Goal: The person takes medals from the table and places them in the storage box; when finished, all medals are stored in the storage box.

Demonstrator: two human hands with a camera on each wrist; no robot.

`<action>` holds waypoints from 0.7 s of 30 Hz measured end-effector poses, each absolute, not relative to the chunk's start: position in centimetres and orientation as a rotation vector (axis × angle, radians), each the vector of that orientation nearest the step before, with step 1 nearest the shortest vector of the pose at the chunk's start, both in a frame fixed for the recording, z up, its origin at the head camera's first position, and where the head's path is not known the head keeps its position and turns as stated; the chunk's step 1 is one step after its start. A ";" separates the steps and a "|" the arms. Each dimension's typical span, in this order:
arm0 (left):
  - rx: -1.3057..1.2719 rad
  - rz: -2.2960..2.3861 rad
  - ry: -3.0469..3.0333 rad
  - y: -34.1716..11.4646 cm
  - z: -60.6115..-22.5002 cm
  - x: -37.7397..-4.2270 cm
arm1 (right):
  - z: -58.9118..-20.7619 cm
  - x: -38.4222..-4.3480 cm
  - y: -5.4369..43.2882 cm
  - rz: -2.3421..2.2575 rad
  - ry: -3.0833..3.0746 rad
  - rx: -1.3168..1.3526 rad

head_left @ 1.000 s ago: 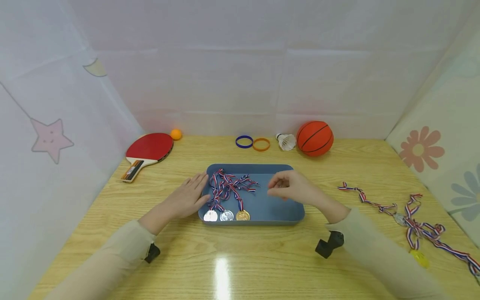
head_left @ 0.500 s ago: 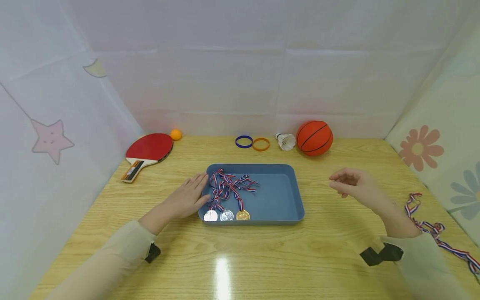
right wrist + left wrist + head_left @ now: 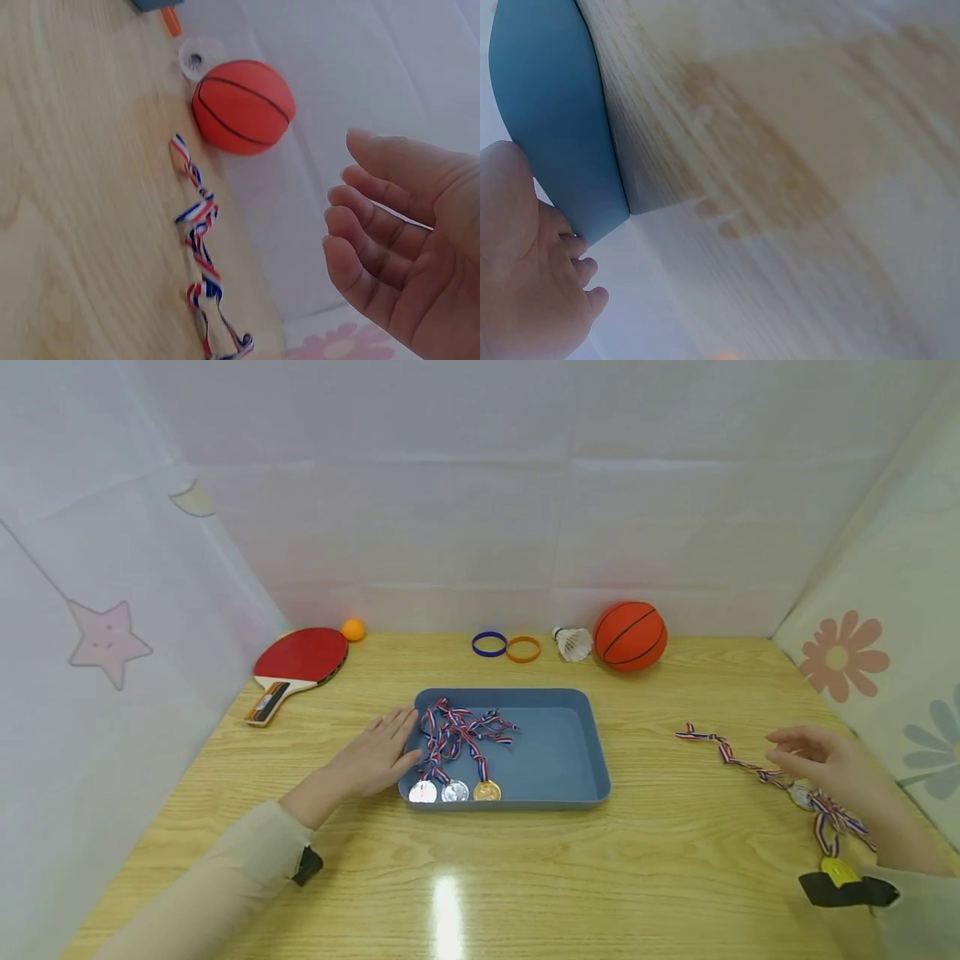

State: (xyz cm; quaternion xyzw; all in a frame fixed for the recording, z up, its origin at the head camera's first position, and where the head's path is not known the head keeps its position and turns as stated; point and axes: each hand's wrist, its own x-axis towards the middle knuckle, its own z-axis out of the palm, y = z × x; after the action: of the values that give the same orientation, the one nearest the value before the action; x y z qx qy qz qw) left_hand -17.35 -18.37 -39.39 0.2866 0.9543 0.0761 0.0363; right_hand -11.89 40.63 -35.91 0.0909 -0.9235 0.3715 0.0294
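My left hand [image 3: 371,756] rests with straight fingers against the left rim of a blue-grey tray [image 3: 555,752]. Inside the tray lie a bright silver medal [image 3: 423,791], another silver medal [image 3: 455,791] and a gold medal [image 3: 487,790], their striped ribbons [image 3: 457,727] bunched at the left. Over on the right, my right hand [image 3: 832,768] hovers above more medals on the table, its fingers loosely bent with nothing between them. Below it a silver medal [image 3: 801,795] and a yellow-gold medal [image 3: 837,870] show in part. A knotted ribbon [image 3: 199,232] stretches out beside the hand in the right wrist view.
Along the back stand an orange basketball [image 3: 630,637], a shuttlecock [image 3: 573,644], an orange wristband [image 3: 522,649] and a blue wristband [image 3: 489,644]. At the back left are a red table tennis bat [image 3: 302,658] and an orange ball [image 3: 353,629]. A fabric wall [image 3: 480,510] encloses the table.
My right hand has moved from over the tray to the right, above the medals on the table. The left hand has stayed at the tray's left rim.
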 end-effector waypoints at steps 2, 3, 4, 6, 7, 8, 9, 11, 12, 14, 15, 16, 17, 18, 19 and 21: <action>0.882 0.230 2.932 -18.3 -39.4 -17.4 | -36.6 -11.7 41.9 1.090 -2.869 0.299; 0.885 0.227 2.932 -18.3 -39.3 -17.3 | -36.9 -11.6 42.4 1.060 -2.885 0.302; 0.884 0.227 2.929 -18.3 -39.3 -17.3 | -37.3 -11.5 42.9 1.027 -2.908 0.301; 0.886 0.225 2.928 -18.3 -39.3 -17.3 | -38.0 -11.3 43.8 0.918 -2.957 0.280; 0.885 0.228 2.927 -18.3 -39.3 -17.3 | -38.3 -11.2 44.2 0.868 -2.976 0.276; 0.884 0.229 2.927 -18.3 -39.3 -17.3 | -38.6 -11.2 44.6 0.823 -2.991 0.273; 0.885 0.230 2.926 -18.3 -39.3 -17.3 | -38.9 -11.1 44.9 0.782 -3.001 0.263; 0.884 0.236 2.927 -18.3 -39.2 -17.3 | -39.4 -11.0 45.4 0.731 -3.029 0.249; 0.883 0.241 2.925 -18.3 -39.3 -17.3 | -39.5 -11.0 45.6 0.721 -3.054 0.240; 0.883 0.242 2.926 -18.4 -39.3 -17.3 | -39.9 -11.0 45.9 0.725 -3.102 0.205; 0.881 0.243 2.926 -18.3 -39.3 -17.3 | -40.1 -11.0 46.1 0.718 -3.121 0.194; 0.881 0.246 2.927 -18.4 -39.2 -17.3 | -40.3 -11.0 46.2 0.708 -3.135 0.186; 0.880 0.246 2.927 -18.4 -39.2 -17.3 | -40.5 -11.0 46.3 0.721 -3.143 0.184; 0.881 0.244 2.928 -18.4 -39.2 -17.3 | -40.6 -11.0 46.3 0.751 -3.148 0.181; 0.881 0.243 2.929 -18.4 -39.2 -17.3 | -40.8 -11.0 46.3 0.788 -3.146 0.194; 0.883 0.241 2.930 -18.4 -39.2 -17.3 | -41.0 -11.1 46.3 0.848 -3.138 0.212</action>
State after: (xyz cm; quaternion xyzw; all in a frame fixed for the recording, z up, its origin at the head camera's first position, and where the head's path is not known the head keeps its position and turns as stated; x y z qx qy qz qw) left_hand -17.29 -18.35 -39.15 0.2875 0.9539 0.0785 0.0358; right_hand -11.08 46.31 -41.00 0.0650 -0.9617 0.2599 -0.0581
